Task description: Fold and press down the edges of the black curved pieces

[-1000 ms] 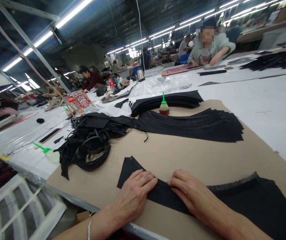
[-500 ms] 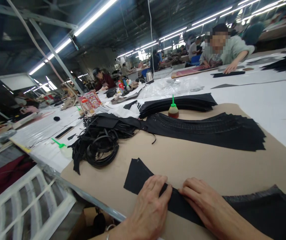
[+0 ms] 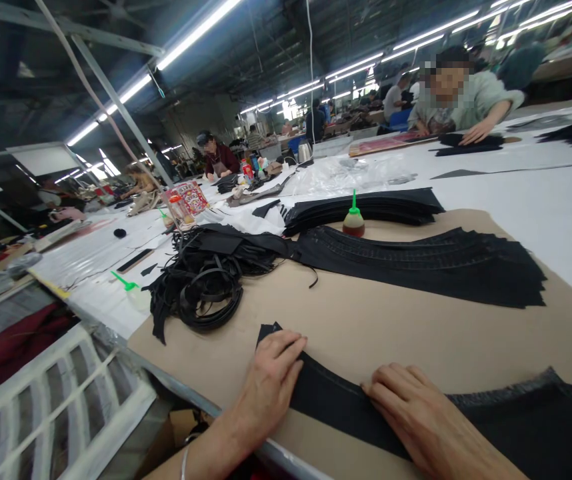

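Note:
A long curved black piece [image 3: 339, 400] lies on the brown sheet [image 3: 246, 360] near the front table edge. My left hand [image 3: 273, 373] is closed on its left end, thumb and fingers at the upper edge. Farther right, my right hand [image 3: 406, 400] has its fingers bent together on the same piece, fingertips at the upper edge. Beside and partly under my right forearm lies another black piece [image 3: 531, 413] with a rough, shiny upper border. Beyond the hands, fanned black pieces [image 3: 426, 267] are spread across the sheet.
A tangle of black strips [image 3: 211, 287] lies left of the fanned pieces. A green-tipped bottle [image 3: 353, 217] stands before a black stack [image 3: 396, 203]; another bottle [image 3: 133, 290] is at left. Across the table a person [image 3: 466, 93] handles black pieces. A white rack [image 3: 56, 400] stands lower left.
My left hand has moved left along the black piece to its end, away from my right hand, uncovering the middle. My right hand is nearly where it was. The view has shifted slightly.

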Demonstrator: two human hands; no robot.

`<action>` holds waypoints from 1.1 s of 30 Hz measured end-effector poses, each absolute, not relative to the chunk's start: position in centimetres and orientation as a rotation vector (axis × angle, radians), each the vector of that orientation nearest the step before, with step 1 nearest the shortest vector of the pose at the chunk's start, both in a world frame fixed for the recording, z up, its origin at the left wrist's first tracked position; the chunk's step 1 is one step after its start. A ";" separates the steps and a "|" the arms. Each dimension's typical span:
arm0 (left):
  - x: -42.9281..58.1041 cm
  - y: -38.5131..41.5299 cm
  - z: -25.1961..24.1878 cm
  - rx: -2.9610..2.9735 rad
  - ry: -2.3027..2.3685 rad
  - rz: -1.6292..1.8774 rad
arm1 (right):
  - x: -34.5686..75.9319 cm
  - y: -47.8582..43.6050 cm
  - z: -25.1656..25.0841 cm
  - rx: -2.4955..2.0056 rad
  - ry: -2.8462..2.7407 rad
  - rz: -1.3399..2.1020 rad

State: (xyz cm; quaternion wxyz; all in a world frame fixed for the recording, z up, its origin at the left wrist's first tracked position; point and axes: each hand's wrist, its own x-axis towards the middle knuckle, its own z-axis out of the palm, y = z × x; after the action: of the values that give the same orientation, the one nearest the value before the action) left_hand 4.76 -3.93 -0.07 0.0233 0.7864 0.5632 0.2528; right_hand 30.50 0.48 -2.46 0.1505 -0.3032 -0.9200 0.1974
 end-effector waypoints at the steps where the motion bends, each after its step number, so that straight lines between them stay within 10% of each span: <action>1: 3.9 -3.6 -0.2 2.443 1.747 0.807 | 30.4 0.5 -2.3 -0.869 -2.648 0.567; 33: 0.0 -3.2 0.0 2.720 1.628 0.300 | 28.4 -0.6 -2.6 -0.868 -2.590 0.113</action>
State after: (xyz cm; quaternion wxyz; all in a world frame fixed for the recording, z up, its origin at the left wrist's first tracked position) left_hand -0.01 -3.17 0.00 -0.0213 0.8540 0.5112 0.0943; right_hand 28.42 -0.62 -2.55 0.2027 -0.3108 -0.9277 0.0406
